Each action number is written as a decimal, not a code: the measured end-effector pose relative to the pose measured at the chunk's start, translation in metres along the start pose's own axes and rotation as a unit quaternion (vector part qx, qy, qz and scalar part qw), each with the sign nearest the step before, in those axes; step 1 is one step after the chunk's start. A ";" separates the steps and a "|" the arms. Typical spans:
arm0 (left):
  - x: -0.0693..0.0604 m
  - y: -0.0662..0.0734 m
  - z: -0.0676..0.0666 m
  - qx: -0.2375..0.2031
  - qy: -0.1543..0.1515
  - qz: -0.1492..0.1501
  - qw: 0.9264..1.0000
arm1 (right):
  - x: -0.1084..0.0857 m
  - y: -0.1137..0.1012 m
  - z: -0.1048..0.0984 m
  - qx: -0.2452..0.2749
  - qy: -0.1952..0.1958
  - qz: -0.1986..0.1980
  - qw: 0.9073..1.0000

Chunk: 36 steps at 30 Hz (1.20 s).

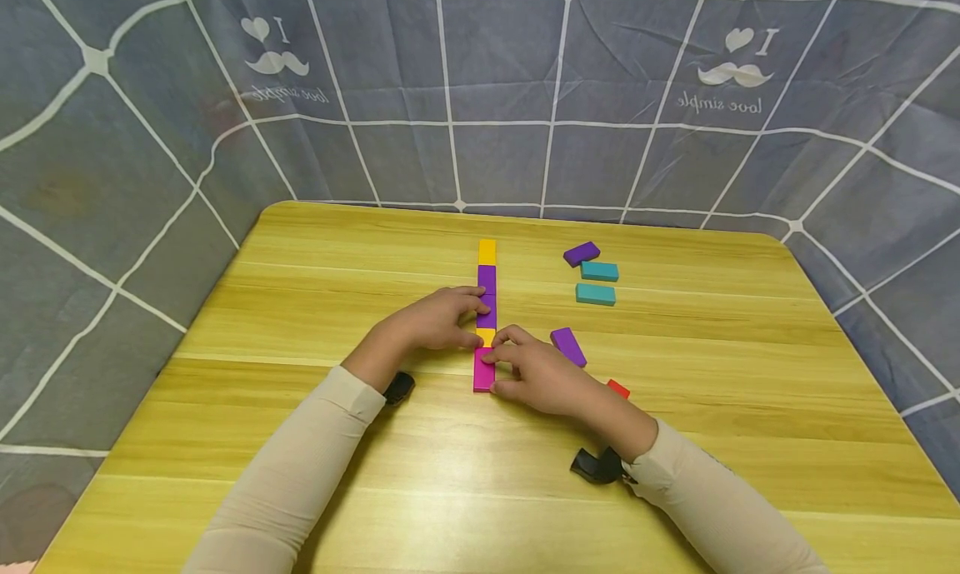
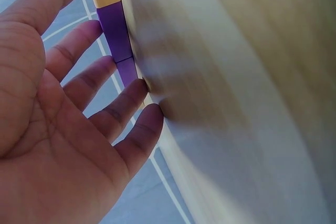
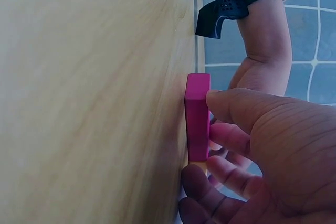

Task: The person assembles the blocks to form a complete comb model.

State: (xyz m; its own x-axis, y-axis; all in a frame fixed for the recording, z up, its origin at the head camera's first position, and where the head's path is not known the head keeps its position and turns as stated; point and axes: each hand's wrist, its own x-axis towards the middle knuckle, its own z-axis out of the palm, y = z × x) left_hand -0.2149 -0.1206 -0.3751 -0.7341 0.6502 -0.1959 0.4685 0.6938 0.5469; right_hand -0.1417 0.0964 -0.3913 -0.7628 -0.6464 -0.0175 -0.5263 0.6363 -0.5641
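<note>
On the wooden table (image 1: 360, 257), a pink block (image 1: 483, 377) lies at the near end of a straight row, pinched between the thumb and fingertips of the right hand (image 1: 551, 378). The left hand (image 1: 438, 320), fingers apart and gently bent, touches the row beside two purple blocks (image 1: 487, 279) (an orange block (image 1: 487, 252) caps the far end). Off to the right lie two teal blocks (image 1: 596, 295), two loose purple blocks (image 1: 567, 346) and a red block (image 1: 618, 388), partly hidden by the right wrist.
</note>
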 end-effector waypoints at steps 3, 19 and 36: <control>0.000 -0.001 0.000 -0.001 0.001 -0.005 1.000 | 0.000 0.001 0.001 0.003 0.000 -0.002 1.000; 0.000 -0.001 0.000 0.002 -0.001 -0.003 1.000 | -0.001 0.000 0.000 0.004 0.005 -0.006 1.000; 0.000 -0.001 0.000 0.009 0.003 0.010 1.000 | -0.001 0.000 0.001 -0.008 0.007 -0.004 1.000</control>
State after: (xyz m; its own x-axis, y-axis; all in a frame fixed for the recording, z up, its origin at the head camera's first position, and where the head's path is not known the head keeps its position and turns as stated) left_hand -0.2158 -0.1218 -0.3756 -0.7276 0.6622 -0.1791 0.4925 0.6860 0.5355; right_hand -0.1410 0.0967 -0.3922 -0.7634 -0.6459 -0.0019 -0.5379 0.6374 -0.5517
